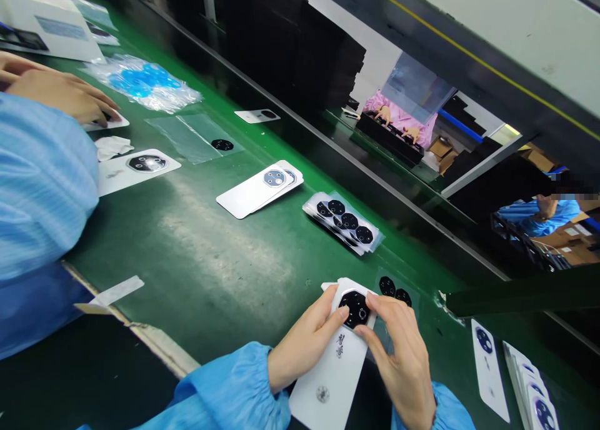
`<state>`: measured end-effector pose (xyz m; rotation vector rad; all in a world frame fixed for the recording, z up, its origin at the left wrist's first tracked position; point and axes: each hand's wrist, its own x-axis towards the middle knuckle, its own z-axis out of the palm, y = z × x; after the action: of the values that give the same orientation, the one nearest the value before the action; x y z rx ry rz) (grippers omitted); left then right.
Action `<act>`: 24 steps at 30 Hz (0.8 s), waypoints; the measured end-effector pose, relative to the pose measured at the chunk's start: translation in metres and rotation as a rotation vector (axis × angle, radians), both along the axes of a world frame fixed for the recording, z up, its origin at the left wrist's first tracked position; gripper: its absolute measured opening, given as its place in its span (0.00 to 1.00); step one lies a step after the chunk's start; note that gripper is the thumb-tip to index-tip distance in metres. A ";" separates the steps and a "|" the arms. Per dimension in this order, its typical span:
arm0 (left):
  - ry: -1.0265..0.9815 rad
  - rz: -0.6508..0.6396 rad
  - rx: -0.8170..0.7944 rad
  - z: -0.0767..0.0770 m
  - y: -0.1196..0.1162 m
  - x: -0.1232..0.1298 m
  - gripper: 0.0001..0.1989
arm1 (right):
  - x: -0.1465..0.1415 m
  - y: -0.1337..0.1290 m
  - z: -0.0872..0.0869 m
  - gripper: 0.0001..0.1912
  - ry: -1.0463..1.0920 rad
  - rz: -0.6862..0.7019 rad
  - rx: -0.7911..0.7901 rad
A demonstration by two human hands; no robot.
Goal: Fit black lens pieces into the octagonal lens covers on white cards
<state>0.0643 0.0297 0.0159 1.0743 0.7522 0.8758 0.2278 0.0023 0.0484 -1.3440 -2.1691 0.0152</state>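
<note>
A white phone back panel [330,370] with dark printed marks is tilted in front of me, its lower end running out of the bottom of the view. At its top end sits a black eight-sided camera sticker [355,304] with several small rings. My left hand [307,339] grips the panel's left edge, its thumb resting on the sticker. My right hand [405,361] pinches the right side of the panel at the sticker's edge, thumb and forefinger bent. Right behind that hand lies a clear sheet with black stickers [387,286].
Bundled sticker sheets [344,220] and stacked white panels [253,189] lie on the green bench [210,249]. More panels [527,380] stand at the right. A co-worker's hand [70,95] and blue sleeve [42,180] are at the left, near a blue-filled plastic bag [140,80].
</note>
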 end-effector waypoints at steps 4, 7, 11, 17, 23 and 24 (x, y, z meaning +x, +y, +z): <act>-0.020 -0.004 -0.055 0.003 -0.001 -0.001 0.15 | 0.001 0.000 0.003 0.16 0.022 -0.020 0.001; -0.047 -0.014 -0.114 0.005 -0.002 -0.002 0.17 | 0.005 0.000 0.006 0.16 0.089 -0.074 -0.065; -0.102 -0.027 -0.175 0.005 -0.002 -0.002 0.19 | 0.010 0.004 0.007 0.16 0.446 -0.222 -0.360; -0.160 -0.030 -0.320 0.006 -0.001 0.000 0.19 | 0.006 0.010 0.010 0.18 0.924 -0.153 -0.790; -0.109 -0.095 -0.308 0.011 0.000 0.001 0.22 | -0.001 0.008 0.014 0.16 1.008 -0.167 -0.808; -0.104 -0.090 -0.298 0.012 0.001 0.002 0.23 | -0.002 0.007 0.014 0.16 1.009 -0.164 -0.805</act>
<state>0.0658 0.0304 0.0275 0.7859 0.7161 0.7115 0.2262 0.0091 0.0627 -1.4238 -1.1760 1.3103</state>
